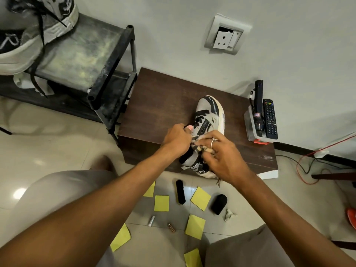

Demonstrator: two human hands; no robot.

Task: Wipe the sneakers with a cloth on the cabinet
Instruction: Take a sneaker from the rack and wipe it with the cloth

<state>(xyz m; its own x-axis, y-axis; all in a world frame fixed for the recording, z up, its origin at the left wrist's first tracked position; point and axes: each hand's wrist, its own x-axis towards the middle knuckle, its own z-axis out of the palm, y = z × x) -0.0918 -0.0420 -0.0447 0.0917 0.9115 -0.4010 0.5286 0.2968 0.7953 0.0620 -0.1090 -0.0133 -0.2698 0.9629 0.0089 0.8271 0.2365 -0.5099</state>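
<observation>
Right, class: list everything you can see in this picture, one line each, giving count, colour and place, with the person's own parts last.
sneaker: one, grey, black and white, on the cabinet.
cabinet: one, dark brown, against the wall.
cloth: one, pale, patterned, pressed to the sneaker.
second sneaker: one, grey and black, on the shoe rack.
shoe rack: one, black, left of the cabinet.
remote: one, black, on the cabinet's right end.
torch: one, black, beside the remote.
brush: one, black, on the floor.
sticky notes: seven, yellow, on the floor.
left hand: grips the sneaker.
right hand: holds the cloth.
</observation>
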